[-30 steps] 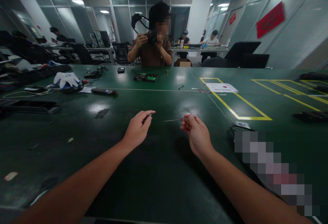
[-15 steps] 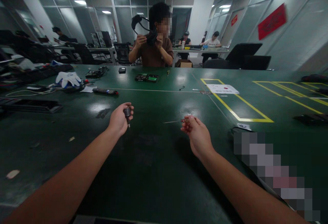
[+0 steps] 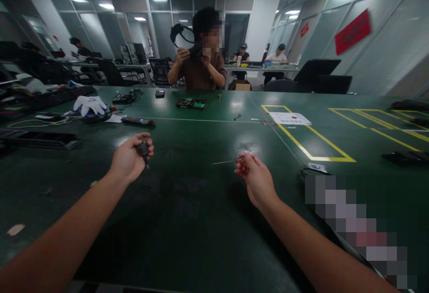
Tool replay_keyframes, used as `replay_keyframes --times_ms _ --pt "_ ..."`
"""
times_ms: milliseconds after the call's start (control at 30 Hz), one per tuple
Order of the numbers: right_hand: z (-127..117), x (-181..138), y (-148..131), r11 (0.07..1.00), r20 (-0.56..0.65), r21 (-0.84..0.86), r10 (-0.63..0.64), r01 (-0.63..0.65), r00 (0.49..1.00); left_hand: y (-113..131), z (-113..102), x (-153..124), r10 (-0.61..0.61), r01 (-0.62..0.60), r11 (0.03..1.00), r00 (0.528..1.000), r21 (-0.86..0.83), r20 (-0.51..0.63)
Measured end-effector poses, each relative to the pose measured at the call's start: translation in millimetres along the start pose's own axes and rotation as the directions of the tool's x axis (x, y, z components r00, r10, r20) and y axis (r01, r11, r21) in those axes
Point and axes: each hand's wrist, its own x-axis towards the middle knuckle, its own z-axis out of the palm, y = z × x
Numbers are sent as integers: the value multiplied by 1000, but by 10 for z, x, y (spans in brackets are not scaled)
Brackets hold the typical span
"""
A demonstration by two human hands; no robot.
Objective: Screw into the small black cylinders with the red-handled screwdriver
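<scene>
On the left, we have our left hand [image 3: 129, 161] closed around a dark tool [image 3: 143, 149], thick at its far end and tapering to a narrow tip. Its long axis runs from far to near, leaning slightly rightward as it descends, so the tip points down and near; we cannot tell whether it touches the green table [image 3: 187, 226]. Well to the right, our right hand [image 3: 258, 179] pinches a thin rod [image 3: 221, 163] by its reddish end. The rod's long axis runs roughly left to right, its bare end pointing left and a touch near. We judge this the relation that counts: the rod lies right of the dark tool, at similar depth, pointing toward our left hand across a wide gap.
</scene>
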Motion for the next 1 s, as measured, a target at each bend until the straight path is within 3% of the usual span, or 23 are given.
replay_keyframes --times_ms 233,467,767,1000 --pt "12 -3 -2 1000 8 -5 8 -8 1000 114 -251 -99 175 -175 968 984 179 19" --pt "-1 13 16 1000 2 1 21 -21 1000 302 -563 -110 296 -302 924 953 233 60" --pt "6 11 7 999 -5 -11 32 -32 999 522 -1014 -68 305 -283 915 952 287 -35" --pt "-12 22 26 1000 -2 -2 28 -28 1000 844 -1598 56 274 -210 938 936 275 -222"
